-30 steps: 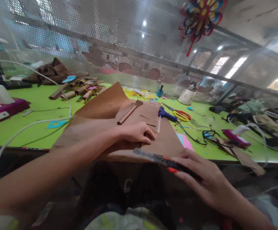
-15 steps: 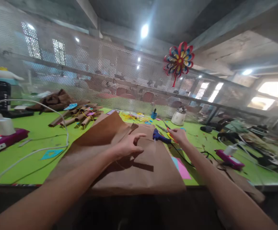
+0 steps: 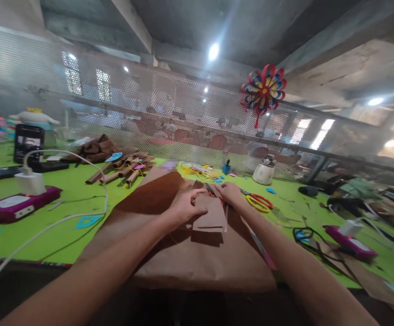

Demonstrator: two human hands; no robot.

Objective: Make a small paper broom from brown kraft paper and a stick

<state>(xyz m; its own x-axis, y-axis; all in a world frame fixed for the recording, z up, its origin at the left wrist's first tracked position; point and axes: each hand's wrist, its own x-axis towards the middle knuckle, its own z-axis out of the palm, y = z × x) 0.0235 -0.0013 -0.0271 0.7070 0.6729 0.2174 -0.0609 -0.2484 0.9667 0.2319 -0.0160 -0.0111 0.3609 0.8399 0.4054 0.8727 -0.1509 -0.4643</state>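
Note:
My left hand (image 3: 187, 207) is curled, thumb and fingers gripping the left side of a small folded piece of brown paper (image 3: 211, 216). This piece stands a little above a large brown paper sheet (image 3: 204, 267) and casts a shadow on it. My right hand (image 3: 230, 194) is closed at the far right corner of the folded piece. From its fingers sticks out a slim dark-bladed tool with an orange-red part (image 3: 212, 190); its exact kind is unclear. Scissors with red and yellow handles (image 3: 258, 203) lie just right of my right hand.
Rolled brown paper tubes (image 3: 125, 172) lie at the back left. Purple power strips stand left (image 3: 20, 203) and right (image 3: 349, 242), with a white cable (image 3: 105, 190) looping on the left. A white bottle (image 3: 264, 171) and blue glue bottle (image 3: 226, 167) stand behind.
My right hand has moved left from beside the scissors to the small paper piece, bringing the dark-bladed tool. The blue glue gun is now hidden. The folded piece shows more fully; the view has shifted.

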